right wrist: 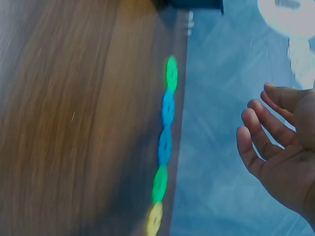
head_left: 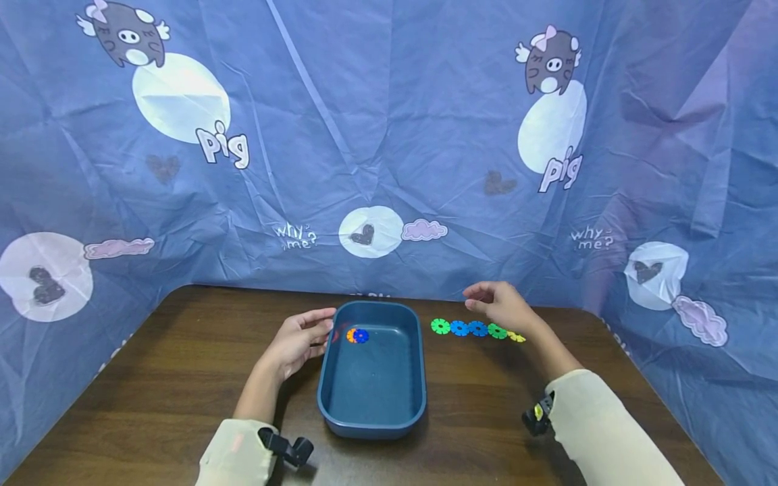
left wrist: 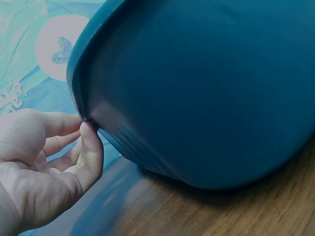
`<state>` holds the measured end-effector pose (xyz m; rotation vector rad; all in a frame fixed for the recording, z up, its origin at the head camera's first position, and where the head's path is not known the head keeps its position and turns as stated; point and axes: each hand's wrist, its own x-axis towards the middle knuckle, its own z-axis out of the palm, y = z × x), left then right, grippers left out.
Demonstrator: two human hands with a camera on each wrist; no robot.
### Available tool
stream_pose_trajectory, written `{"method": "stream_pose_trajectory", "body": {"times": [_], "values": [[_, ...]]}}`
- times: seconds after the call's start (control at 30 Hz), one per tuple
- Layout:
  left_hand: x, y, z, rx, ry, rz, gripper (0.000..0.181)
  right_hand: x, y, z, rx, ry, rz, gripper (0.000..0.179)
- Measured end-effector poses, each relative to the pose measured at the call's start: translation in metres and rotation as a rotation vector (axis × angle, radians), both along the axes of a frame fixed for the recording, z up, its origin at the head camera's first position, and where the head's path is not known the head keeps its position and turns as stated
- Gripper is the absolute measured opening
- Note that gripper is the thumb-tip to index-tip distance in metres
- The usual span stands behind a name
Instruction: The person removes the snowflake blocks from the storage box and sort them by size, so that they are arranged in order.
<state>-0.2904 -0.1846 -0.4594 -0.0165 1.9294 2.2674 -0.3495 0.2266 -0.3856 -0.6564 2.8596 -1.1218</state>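
Observation:
A deep blue rectangular plastic tub (head_left: pixel 372 378) stands on the table. My left hand (head_left: pixel 298 344) is at its left rim; in the left wrist view the thumb and index finger (left wrist: pixel 64 124) pinch the tub's edge (left wrist: pixel 74 83). Inside the tub, toward its far left, an orange flower-shaped disc (head_left: pixel 350 335) is partly covered by a dark blue one (head_left: pixel 362 336). Right of the tub, a row of notched discs (head_left: pixel 460 329) in green, blue and yellow lies end to end. Above its right part hovers my right hand (head_left: pixel 501 307), fingers loosely bent and holding nothing.
The brown wooden table (head_left: pixel 480 432) ends at a blue printed cloth (head_left: pixel 425 155) hanging behind and at both sides. Black camera mounts sit at both wrists, next to pale sleeves (head_left: pixel 608 425).

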Motion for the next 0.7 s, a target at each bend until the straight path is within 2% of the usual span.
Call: {"method": "stream_pose_trajectory", "body": {"times": [0.17, 0.37, 0.7], "values": [[0.0, 0.0, 0.001, -0.003, 0.0, -0.002, 0.042, 0.004, -0.032, 0.005, 0.012, 0.006, 0.082, 0.022], [0.001, 0.0, 0.001, -0.009, 0.002, -0.001, 0.042, 0.011, -0.069, 0.009, 0.079, 0.062, 0.21, 0.021], [0.001, 0.0, 0.001, -0.009, 0.013, -0.008, 0.044, 0.022, -0.124, 0.004, 0.202, 0.147, 0.362, 0.021]]}}
